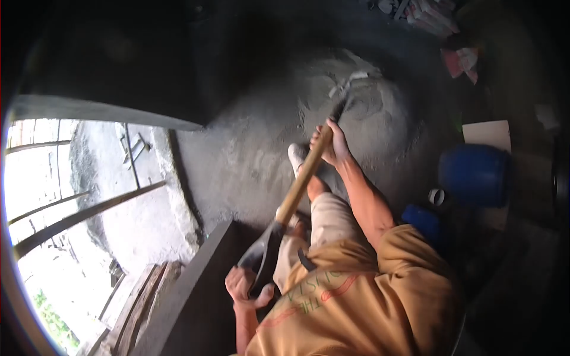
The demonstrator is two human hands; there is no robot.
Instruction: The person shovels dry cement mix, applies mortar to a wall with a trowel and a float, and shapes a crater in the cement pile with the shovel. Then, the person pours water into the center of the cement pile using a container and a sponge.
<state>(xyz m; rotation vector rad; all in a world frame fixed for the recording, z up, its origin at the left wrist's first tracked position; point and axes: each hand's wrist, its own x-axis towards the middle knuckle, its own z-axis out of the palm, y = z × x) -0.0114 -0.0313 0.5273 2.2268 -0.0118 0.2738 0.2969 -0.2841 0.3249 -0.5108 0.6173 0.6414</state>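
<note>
A long-handled shovel [297,187] runs diagonally across the middle, its wooden shaft rising from a dark D-shaped grip at the lower end. My left hand [242,286] is closed around that D-grip near my waist. Further up, my right hand [330,142] wraps round the wooden shaft close to the metal socket. The blade end reaches into a grey powdery pile [380,110] on the floor, and the blade itself is mostly hidden or blurred there.
At the right lie a blue barrel [475,175], a smaller blue container [421,221] and a white cup-like piece [436,196]. Bags [430,15] are at the top right. A low wall [190,285] and wooden planks [139,308] stand lower left, beside a bright opening.
</note>
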